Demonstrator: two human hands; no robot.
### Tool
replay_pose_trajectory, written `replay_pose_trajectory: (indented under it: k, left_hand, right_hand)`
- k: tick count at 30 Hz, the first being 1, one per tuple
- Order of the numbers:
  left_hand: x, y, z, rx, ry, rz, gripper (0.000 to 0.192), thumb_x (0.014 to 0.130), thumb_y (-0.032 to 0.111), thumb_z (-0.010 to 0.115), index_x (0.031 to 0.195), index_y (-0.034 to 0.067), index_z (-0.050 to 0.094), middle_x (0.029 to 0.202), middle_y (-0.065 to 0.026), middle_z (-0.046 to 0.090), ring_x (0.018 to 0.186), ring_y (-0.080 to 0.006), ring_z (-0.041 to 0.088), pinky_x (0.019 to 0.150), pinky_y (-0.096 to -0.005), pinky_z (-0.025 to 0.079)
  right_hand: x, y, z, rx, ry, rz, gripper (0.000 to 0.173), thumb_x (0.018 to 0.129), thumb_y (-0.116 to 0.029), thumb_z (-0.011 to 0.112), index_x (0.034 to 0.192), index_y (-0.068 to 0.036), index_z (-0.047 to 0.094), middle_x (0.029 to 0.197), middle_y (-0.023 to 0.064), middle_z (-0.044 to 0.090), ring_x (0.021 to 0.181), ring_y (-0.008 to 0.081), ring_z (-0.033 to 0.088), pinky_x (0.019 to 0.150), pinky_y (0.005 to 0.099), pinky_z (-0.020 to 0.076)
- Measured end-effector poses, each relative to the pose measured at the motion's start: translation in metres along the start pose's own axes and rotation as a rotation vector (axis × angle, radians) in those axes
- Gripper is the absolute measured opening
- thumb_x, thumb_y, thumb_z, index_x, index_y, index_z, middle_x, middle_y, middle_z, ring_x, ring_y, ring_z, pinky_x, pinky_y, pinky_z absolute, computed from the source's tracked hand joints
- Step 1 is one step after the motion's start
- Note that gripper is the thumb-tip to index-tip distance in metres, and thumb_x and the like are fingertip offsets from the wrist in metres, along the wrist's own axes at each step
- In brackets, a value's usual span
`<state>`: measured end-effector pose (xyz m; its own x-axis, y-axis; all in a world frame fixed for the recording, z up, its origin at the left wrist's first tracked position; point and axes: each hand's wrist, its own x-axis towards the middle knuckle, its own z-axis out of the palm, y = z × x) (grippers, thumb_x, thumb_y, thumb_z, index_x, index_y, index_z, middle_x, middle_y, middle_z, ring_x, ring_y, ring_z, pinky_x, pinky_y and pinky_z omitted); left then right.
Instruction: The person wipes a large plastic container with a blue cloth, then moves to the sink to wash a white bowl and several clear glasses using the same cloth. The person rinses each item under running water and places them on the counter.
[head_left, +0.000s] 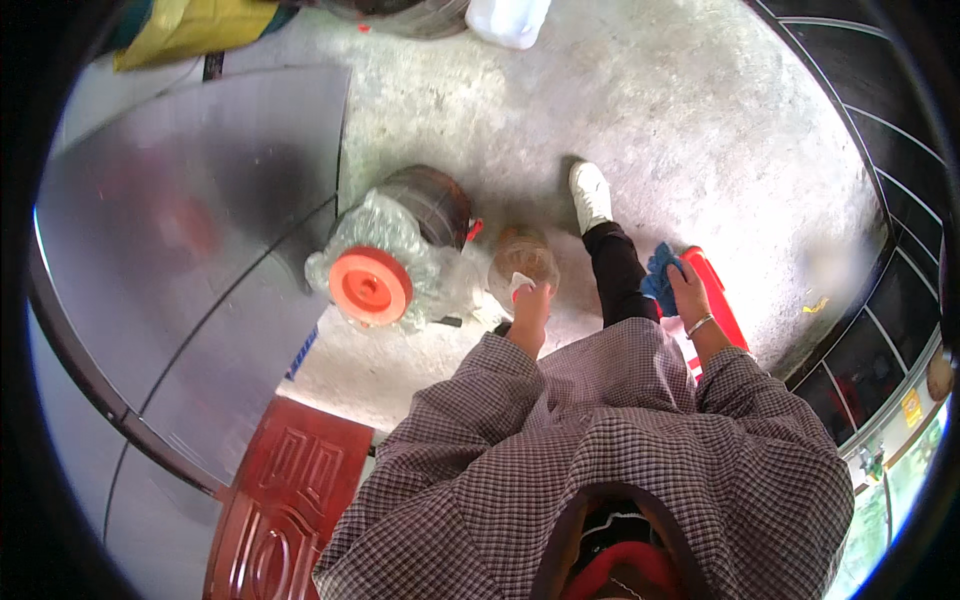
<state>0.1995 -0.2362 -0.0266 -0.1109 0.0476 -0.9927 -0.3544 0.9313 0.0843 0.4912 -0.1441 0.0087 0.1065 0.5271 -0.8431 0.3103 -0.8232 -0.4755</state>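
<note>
My left hand is closed around a small whitish object with a bit of red, too small to name. It is over a transparent round container with brownish contents on the floor. In my right hand is a crumpled blue cloth, held beside my dark trouser leg. A red plastic object, perhaps a stool, is just beyond that hand. Left of the container lies a clear plastic bag under a round orange-red lid, against a dark barrel-like vessel.
Grey appliance-like panels line the left side, above a red-brown panelled door. Black tiled surfaces curve along the right. A translucent white container and a yellow-green bag are at the top. My white shoe is on the concrete floor.
</note>
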Motion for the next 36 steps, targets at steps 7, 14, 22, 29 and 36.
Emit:
replay_pose_trajectory:
  k: [7,14,22,29,36]
  left_hand:
    - [-0.029,0.122,0.088,0.794,0.077,0.511,0.041,0.089,0.036,0.052,0.095,-0.004,0.059,0.090,-0.0263,0.065,0.088,-0.0438,0.062,0.075,-0.0513,0.048]
    - [-0.045,0.307,0.182,0.913,0.142,0.716,0.046,0.086,0.040,0.054,0.109,0.000,0.059,0.104,-0.0219,0.067,0.100,-0.0389,0.063,0.084,-0.0457,0.050]
    - [-0.004,0.428,0.264,0.888,0.103,1.038,0.047,0.087,0.031,0.057,0.124,0.001,0.053,0.115,-0.0188,0.063,0.111,-0.0334,0.060,0.094,-0.0402,0.047]
    - [0.017,0.410,0.260,0.965,0.033,1.046,0.041,0.089,0.027,0.055,0.125,0.006,0.057,0.123,-0.0182,0.061,0.116,-0.0349,0.057,0.098,-0.0409,0.045]
    - [0.038,0.276,0.135,0.609,0.062,0.836,0.027,0.090,0.017,0.057,0.112,0.002,0.062,0.109,-0.0158,0.067,0.107,-0.0301,0.063,0.087,-0.0360,0.050]
  right_hand:
    - [0.019,-0.016,-0.065,0.240,0.110,0.034,0.023,0.098,-0.021,0.053,0.110,-0.003,0.059,0.089,0.0053,0.066,0.068,0.0128,0.063,0.057,0.0289,0.0513]
    - [0.021,-0.027,-0.074,0.582,0.004,0.037,0.023,0.098,-0.014,0.050,0.114,0.001,0.057,0.097,0.0088,0.067,0.079,0.0172,0.066,0.069,0.0306,0.0548]
    - [0.030,-0.013,-0.114,0.552,0.021,0.059,0.024,0.098,-0.016,0.050,0.113,0.002,0.058,0.101,0.0103,0.067,0.080,0.0168,0.065,0.071,0.0314,0.0555]
    - [0.049,-0.019,-0.137,0.330,0.134,0.039,0.023,0.100,-0.022,0.052,0.111,-0.004,0.058,0.096,0.0064,0.065,0.071,0.0130,0.061,0.065,0.0290,0.0534]
    - [0.070,-0.056,-0.097,0.381,0.000,0.005,0.023,0.098,-0.019,0.053,0.113,-0.001,0.058,0.096,0.0064,0.068,0.073,0.0136,0.064,0.062,0.0282,0.0528]
